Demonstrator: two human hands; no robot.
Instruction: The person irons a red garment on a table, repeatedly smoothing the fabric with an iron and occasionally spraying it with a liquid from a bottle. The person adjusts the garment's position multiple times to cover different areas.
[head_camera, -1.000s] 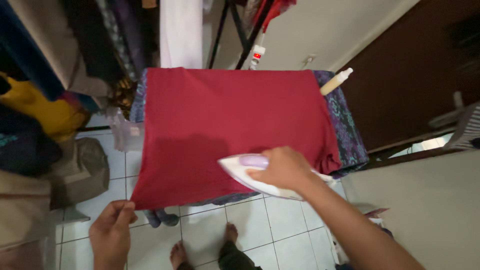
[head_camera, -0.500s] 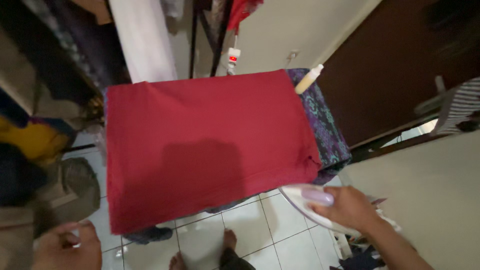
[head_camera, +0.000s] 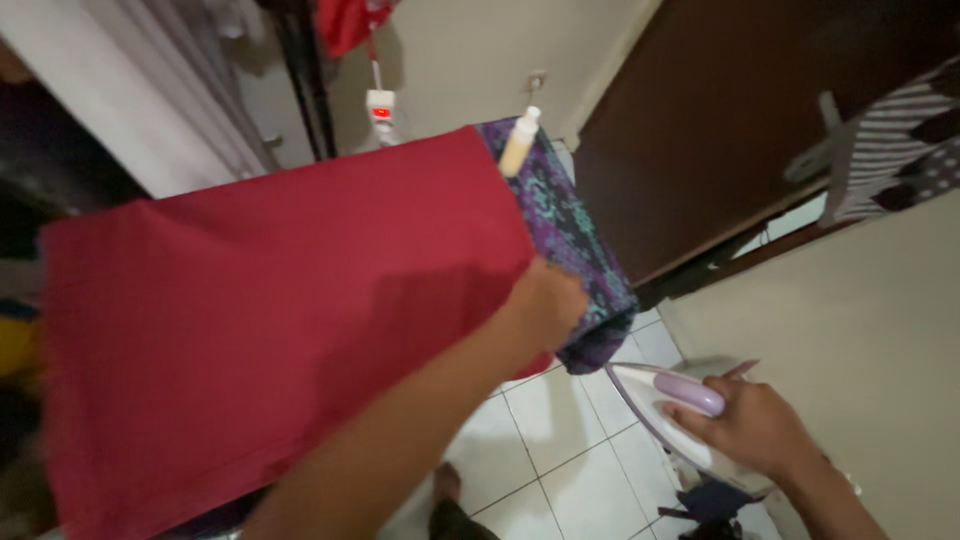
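Under the left hand | red cloth, flat on the patterned board cover, pinched at its near right corner | right hand clasps purple-handled iron, off-board, lower right | judgement: tug corner taut, keep soleplate away.

Showing here are two hands, the left hand and the right hand, one white-and-lilac iron, one red cloth, one patterned purple board cover and one cream bottle.
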